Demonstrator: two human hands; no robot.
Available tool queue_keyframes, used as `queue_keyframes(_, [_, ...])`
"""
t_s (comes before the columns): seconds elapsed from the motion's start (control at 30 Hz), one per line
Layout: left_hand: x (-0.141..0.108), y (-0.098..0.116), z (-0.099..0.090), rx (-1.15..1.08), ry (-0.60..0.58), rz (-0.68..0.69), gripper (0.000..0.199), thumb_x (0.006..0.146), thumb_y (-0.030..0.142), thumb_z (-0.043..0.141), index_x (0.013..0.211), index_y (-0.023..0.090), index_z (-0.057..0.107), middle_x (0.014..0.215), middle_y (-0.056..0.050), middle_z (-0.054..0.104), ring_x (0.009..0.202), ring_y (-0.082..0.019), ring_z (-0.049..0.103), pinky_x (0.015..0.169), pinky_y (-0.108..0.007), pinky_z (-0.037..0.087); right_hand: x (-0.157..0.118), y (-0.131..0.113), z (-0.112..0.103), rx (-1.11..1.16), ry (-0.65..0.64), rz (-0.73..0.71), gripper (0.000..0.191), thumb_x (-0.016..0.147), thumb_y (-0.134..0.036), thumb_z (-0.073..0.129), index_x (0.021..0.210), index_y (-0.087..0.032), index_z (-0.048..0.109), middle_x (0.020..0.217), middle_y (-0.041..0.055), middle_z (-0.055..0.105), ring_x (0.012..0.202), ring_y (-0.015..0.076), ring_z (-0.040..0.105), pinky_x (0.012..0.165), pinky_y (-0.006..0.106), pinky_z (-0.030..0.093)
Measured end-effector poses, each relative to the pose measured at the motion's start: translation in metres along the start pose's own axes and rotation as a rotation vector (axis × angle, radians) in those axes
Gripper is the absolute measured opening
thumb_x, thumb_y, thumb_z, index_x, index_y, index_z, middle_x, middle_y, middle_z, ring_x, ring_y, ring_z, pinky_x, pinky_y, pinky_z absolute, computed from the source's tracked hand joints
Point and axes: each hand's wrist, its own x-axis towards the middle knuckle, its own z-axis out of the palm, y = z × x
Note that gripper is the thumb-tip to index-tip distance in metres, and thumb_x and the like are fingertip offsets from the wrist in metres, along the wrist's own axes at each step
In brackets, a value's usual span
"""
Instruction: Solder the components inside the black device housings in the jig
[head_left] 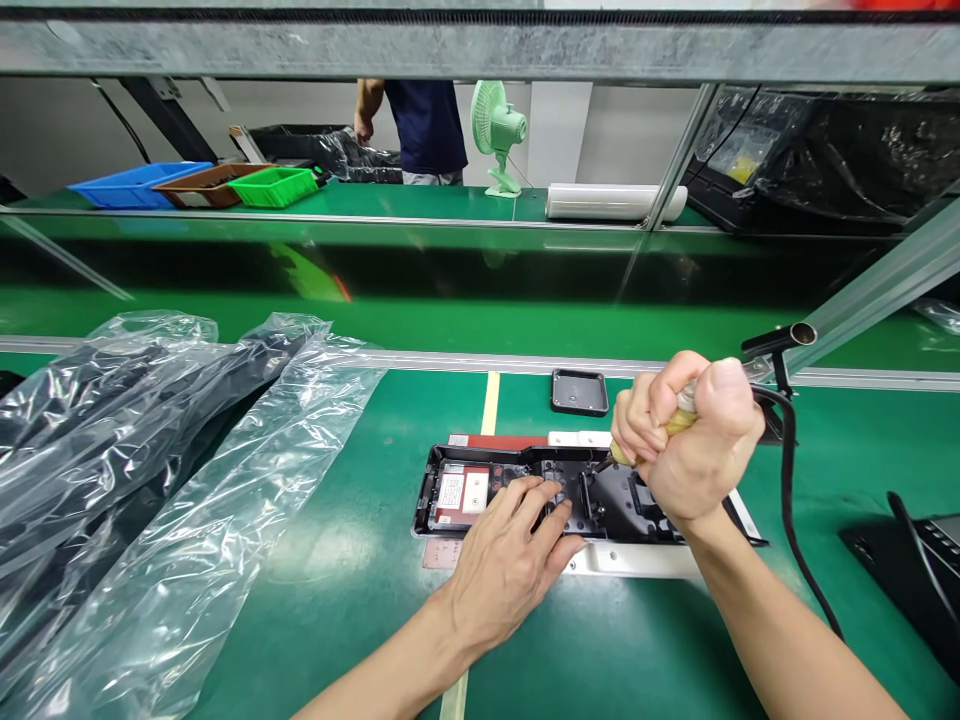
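A long black plastic housing (616, 500) lies in front of me, its inner side facing up. Toward its left end sit a white label and a pale plate (475, 493). My left hand (514, 550) rests on the housing, fingers spread out and pressing near its middle. In a fist, my right hand (694, 440) grips the yellow handle of a screwdriver (624, 452). The tool slants down to the left, its dark shaft reaching into the housing; whether the tip touches a screw is too small to tell. Under the housing shows a white fixture (637, 562).
A small black cover (579, 391) lies behind the housing. Plastic-wrapped dark parts (172, 480) cover the left side. At right are a metal post with a black clamp (780, 345), a cable (787, 510) and a black part (911, 560). Beyond stand bins (274, 186), a fan (495, 130) and a person (426, 125).
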Motion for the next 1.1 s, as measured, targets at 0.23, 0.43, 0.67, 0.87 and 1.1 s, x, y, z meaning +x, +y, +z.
queue_keyframes(0.23, [-0.0015, -0.0007, 0.0, -0.01, -0.015, -0.006, 0.027, 0.103, 0.03, 0.064, 0.121, 0.011, 0.069, 0.125, -0.015, 0.071, 0.116, -0.03, 0.065, 0.093, -0.047, 0.065, 0.0001, -0.0002, 0.0003, 0.008, 0.002, 0.005, 0.057, 0.097, -0.063, 0.061, 0.059, -0.021, 0.047, 0.043, -0.0062, 0.035, 0.033, 0.0082, 0.028, 0.03, 0.021, 0.025])
queue_keyframes(0.43, [-0.001, -0.0004, 0.0007, -0.01, -0.015, -0.006, 0.027, 0.102, 0.029, 0.064, 0.121, 0.01, 0.069, 0.125, -0.015, 0.071, 0.116, -0.03, 0.064, 0.094, -0.047, 0.065, 0.0, 0.0001, 0.0, 0.012, -0.001, 0.002, 0.058, 0.097, -0.063, 0.06, 0.059, -0.022, 0.047, 0.044, -0.0065, 0.035, 0.033, 0.008, 0.027, 0.029, 0.021, 0.025])
queue_keyframes(0.67, [-0.0015, -0.0007, 0.0012, -0.012, -0.009, -0.002, 0.027, 0.102, 0.029, 0.064, 0.121, 0.01, 0.069, 0.124, -0.015, 0.07, 0.115, -0.03, 0.064, 0.093, -0.047, 0.065, -0.0001, -0.001, -0.0001, 0.03, 0.011, 0.03, 0.056, 0.093, -0.061, 0.066, 0.058, -0.021, 0.048, 0.042, -0.0063, 0.035, 0.033, 0.0078, 0.027, 0.03, 0.021, 0.025])
queue_keyframes(0.87, [-0.0011, -0.0006, 0.0016, -0.015, -0.014, -0.001, 0.028, 0.102, 0.029, 0.065, 0.121, 0.009, 0.068, 0.125, -0.015, 0.07, 0.116, -0.03, 0.064, 0.093, -0.047, 0.065, -0.0001, -0.0015, -0.0006, 0.027, 0.014, 0.043, 0.057, 0.094, -0.061, 0.064, 0.058, -0.021, 0.047, 0.042, -0.0062, 0.035, 0.033, 0.0078, 0.028, 0.031, 0.021, 0.025])
queue_keyframes(1.1, [-0.0005, -0.0009, 0.0018, -0.01, -0.002, -0.003, 0.028, 0.102, 0.03, 0.064, 0.121, 0.01, 0.069, 0.124, -0.015, 0.071, 0.116, -0.031, 0.065, 0.093, -0.047, 0.065, -0.0018, -0.001, -0.0005, 0.035, 0.005, 0.04, 0.055, 0.095, -0.059, 0.064, 0.058, -0.021, 0.048, 0.042, -0.0061, 0.034, 0.033, 0.0081, 0.027, 0.03, 0.021, 0.025])
